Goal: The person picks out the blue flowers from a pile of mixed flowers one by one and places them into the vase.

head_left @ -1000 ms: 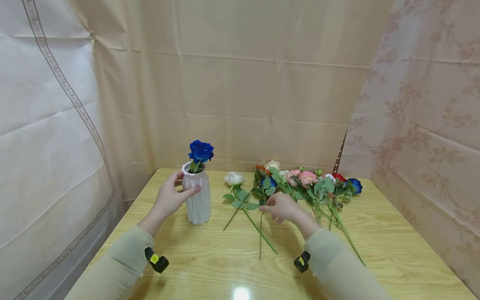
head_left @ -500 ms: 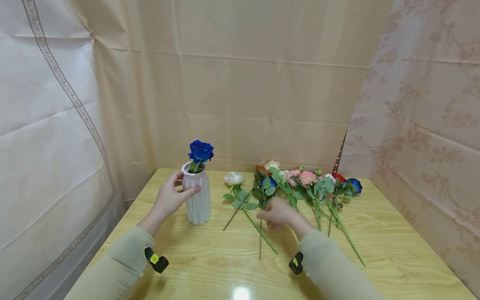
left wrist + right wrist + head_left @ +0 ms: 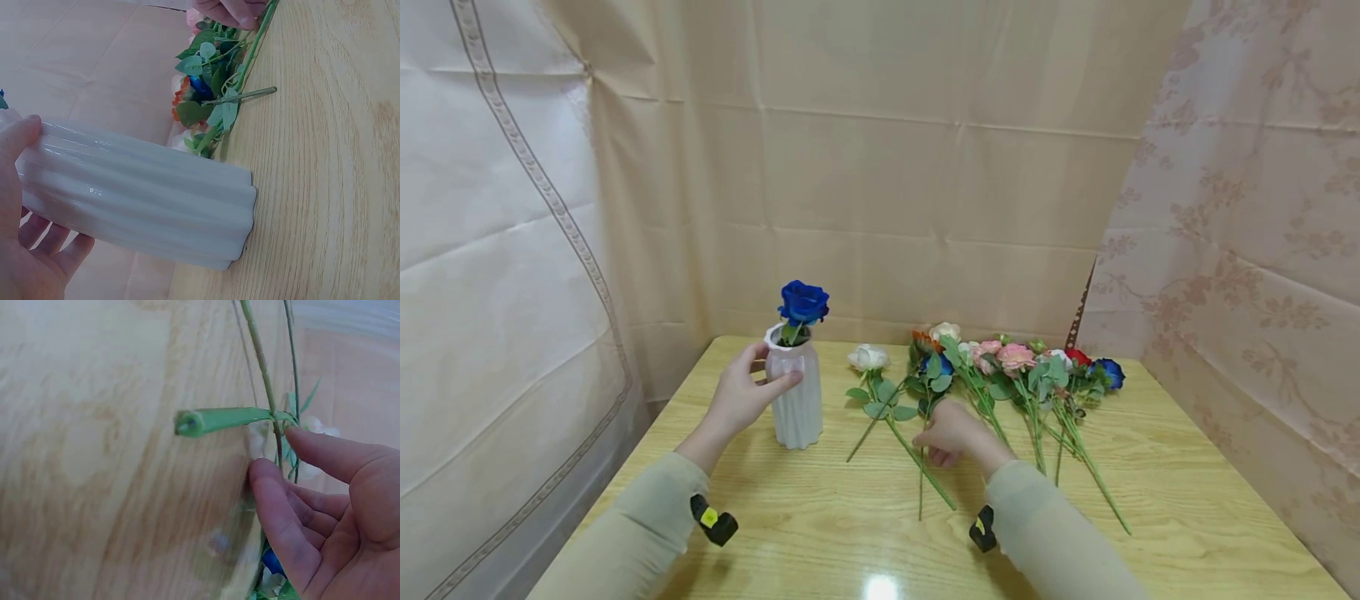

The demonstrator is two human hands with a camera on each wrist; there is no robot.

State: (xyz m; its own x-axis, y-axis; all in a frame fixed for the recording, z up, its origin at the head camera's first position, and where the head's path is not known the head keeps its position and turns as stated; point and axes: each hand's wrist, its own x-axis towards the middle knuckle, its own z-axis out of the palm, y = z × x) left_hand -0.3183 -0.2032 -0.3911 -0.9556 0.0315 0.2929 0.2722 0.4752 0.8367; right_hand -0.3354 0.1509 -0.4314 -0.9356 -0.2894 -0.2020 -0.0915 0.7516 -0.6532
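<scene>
My left hand [image 3: 741, 396] holds the upper body of a white ribbed vase [image 3: 797, 408], thumb on one side, fingers on the other. The vase stands upright with one blue rose [image 3: 803, 304] in its mouth. My right hand [image 3: 958, 433] is low over the table at the thin stem [image 3: 921, 492] of a second blue rose [image 3: 937, 363] that lies there. In the right wrist view, thin stems [image 3: 259, 356] pass by the thumb and index fingertip, which stand slightly apart. A thicker green stem [image 3: 219, 420] crosses them.
A white rose [image 3: 868, 357] lies between vase and right hand, its green stem crossing others. Right of it lie an orange flower [image 3: 925, 340], a cream flower [image 3: 944, 331], pink flowers [image 3: 1015, 357], a red flower [image 3: 1077, 356] and another blue rose [image 3: 1108, 372]. Curtains [image 3: 880, 167] enclose the table.
My right hand has slid a little down and left along the stem, toward its lower end. The left hand, vase and lying blue rose stay as they were.
</scene>
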